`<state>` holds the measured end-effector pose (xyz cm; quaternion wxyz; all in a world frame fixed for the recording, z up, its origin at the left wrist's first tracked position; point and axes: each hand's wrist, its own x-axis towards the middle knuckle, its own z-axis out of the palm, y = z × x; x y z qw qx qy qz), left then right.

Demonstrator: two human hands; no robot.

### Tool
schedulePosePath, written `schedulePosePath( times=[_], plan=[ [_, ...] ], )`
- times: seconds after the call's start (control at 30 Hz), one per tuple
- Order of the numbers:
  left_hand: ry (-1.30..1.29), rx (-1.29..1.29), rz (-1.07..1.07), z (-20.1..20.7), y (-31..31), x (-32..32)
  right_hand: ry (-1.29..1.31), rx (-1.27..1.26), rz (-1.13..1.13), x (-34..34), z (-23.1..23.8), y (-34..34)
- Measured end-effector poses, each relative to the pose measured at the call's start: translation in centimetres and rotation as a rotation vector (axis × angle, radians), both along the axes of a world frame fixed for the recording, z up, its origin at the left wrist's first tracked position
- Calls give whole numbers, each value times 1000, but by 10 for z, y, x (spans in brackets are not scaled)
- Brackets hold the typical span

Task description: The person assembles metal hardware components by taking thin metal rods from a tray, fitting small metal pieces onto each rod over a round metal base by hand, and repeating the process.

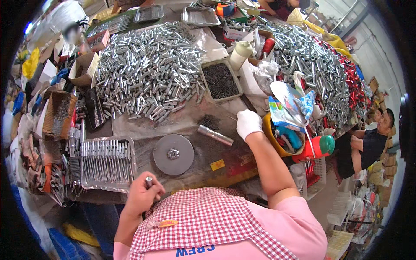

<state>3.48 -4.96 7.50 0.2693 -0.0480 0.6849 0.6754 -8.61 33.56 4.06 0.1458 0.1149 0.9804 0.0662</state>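
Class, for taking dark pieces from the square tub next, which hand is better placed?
Probably the right hand: it is closer to the square tub, while the left hand, farther away, holds a metal piece.

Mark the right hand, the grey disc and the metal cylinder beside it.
Right hand (pixel 249 124), head view: its gloved middle.
Grey disc (pixel 164 162), head view: bare top surface.
Metal cylinder (pixel 215 135), head view: middle of its side.

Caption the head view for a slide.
Left hand holding a metal cylinder, white-gloved right hand near a tray of small dark parts.

Silver metal tube (pixel 149 180), round end up, in left grip (pixel 144 191)
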Motion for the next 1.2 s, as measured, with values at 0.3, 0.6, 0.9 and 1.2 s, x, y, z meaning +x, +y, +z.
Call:
schedulePosePath(
  times=[0.3,0.6,0.9,1.2],
  plan=[
    [-41,36,-156,-25,40,-15,550,-979,203,50,36,-17],
    [747,-271,-180,-32,64,-27,526,-887,442,105,53,-67],
    [687,-258,-80,-42,47,-10,316,-843,515,118,-7,-112],
    [944,-240,35,-15,52,-28,478,-1050,577,98,51,-109]
  ],
)
